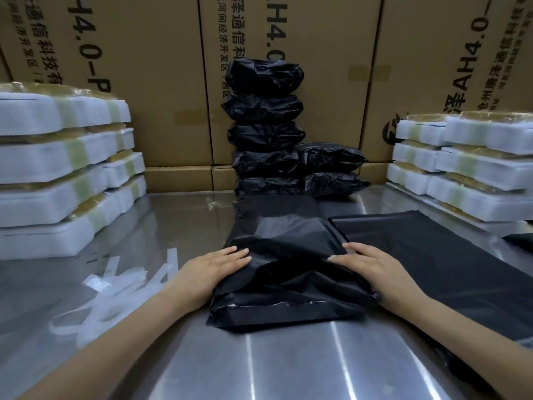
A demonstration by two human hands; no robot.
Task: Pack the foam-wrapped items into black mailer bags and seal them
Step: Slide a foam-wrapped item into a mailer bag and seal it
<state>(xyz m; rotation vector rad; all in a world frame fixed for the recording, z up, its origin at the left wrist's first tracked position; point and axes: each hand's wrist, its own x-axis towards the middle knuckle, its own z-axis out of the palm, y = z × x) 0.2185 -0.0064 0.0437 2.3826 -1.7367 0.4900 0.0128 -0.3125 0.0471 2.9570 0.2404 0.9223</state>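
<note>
The fingers of the left hand lie straight and close together, pressed flat on the left edge of the filled black mailer bag. The fingers of the right hand lie straight too, slightly spread, pressing the bag's right edge, with the thumb along its side. The bag sits between the two hands on the steel tabletop, bulging in the middle, its folded flap with a pale adhesive line at the near end.

Just right of the bag, touching it, a flat stack of empty mailer bags lies on the tabletop. Left of the bag lie several translucent peeled strips. Beyond the bag, packed black parcels stand piled in a tall column with a shorter pile beside it, against cardboard cartons printed with lettering. Far left of the bag, foam-wrapped items banded with tape are stacked; a second stack of foam-wrapped items stands far right.
</note>
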